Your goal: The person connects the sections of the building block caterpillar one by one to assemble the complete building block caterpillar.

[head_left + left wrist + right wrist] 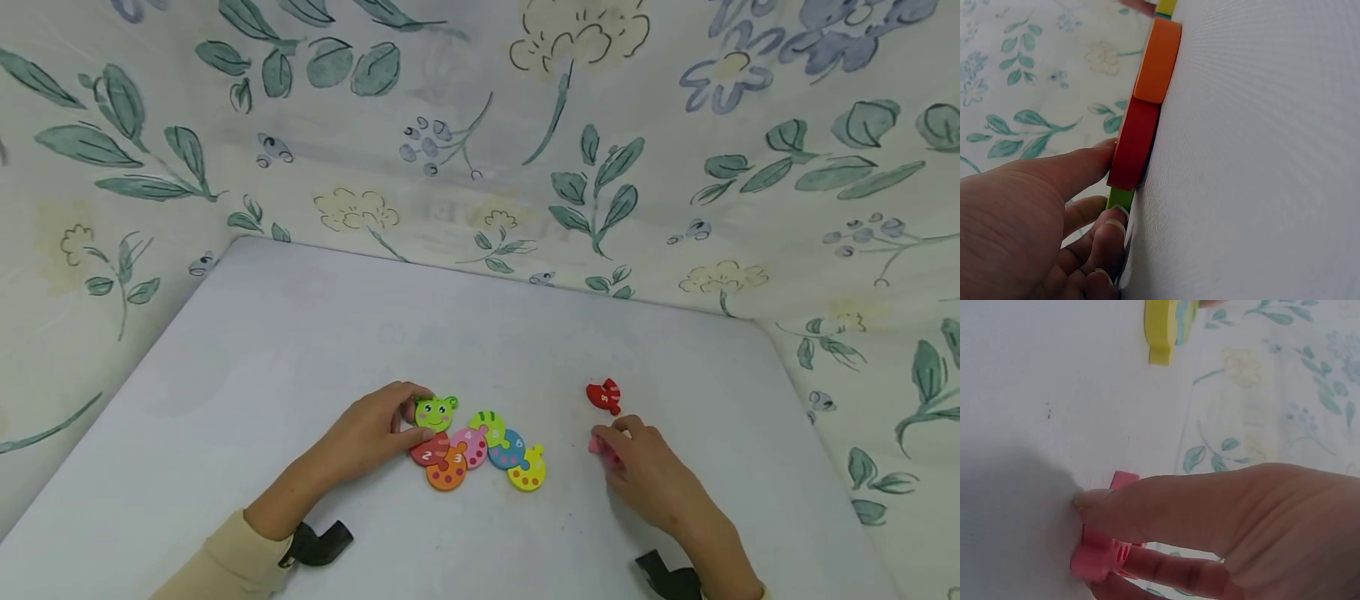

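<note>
Wooden caterpillar puzzle pieces lie joined in a wavy row on the white table. At its left end is the green smiling head piece, which my left hand grips, fingers at its far side and thumb by the red piece numbered 2. In the left wrist view the thumb tip meets the red piece's edge. Orange, pink, light green, blue and yellow pieces continue the row rightward. My right hand pinches a separate pink puzzle piece close over the table, partly hidden by the fingers.
A loose red puzzle piece lies just beyond my right hand. The white tabletop meets flower-patterned cloth at the back and both sides. Black wrist straps show near both forearms.
</note>
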A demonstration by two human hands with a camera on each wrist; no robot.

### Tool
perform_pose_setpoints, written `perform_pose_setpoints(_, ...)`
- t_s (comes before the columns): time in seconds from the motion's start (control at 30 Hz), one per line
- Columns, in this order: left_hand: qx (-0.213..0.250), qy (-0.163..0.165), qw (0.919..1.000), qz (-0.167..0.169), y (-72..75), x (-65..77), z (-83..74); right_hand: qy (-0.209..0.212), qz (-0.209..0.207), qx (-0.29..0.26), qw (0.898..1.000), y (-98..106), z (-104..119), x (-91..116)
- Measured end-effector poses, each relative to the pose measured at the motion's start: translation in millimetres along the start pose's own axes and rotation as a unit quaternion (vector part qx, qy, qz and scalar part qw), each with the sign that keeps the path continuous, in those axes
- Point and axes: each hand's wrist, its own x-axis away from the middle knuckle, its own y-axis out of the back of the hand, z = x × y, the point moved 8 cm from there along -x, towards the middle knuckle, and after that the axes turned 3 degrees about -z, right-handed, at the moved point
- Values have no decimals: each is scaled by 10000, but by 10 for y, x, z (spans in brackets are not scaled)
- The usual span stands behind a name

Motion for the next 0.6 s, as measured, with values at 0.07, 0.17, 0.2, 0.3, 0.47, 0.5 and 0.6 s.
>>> perform_pose_setpoints(0.07, -5, -4, 10000, -4, -1, -2, 0, -5, 24, -188, 9998, -14, -7, 3)
perform_pose_setpoints(0.17, 16, -13, 10000, -13, 3, 0, 3, -127, 114, -381, 9991, -33, -15, -5)
perform_pose_setpoints(0.2, 25, -17, 10000, -11, 2, 2, 4, -204, 142, -421, 9988, -39, -25, -6)
perform_pose_setpoints(0.3, 47, -18, 10000, -9, -5, 2, 1, -349, 190, -389, 9985, -52, -69, -4)
perform_pose_setpoints(0.47, 64, -16, 10000, -28, 1, 9, -22, -437, 194, -471, 9977, -41, -174, -30)
perform_pose_setpoints(0.5, 63, -19, 10000, -34, 5, 10, -28, -420, 158, -507, 9977, -21, -192, -41)
perform_pose_setpoints(0.6, 48, -34, 10000, -37, 16, 7, -48, -411, -63, -594, 9974, 67, -256, -106)
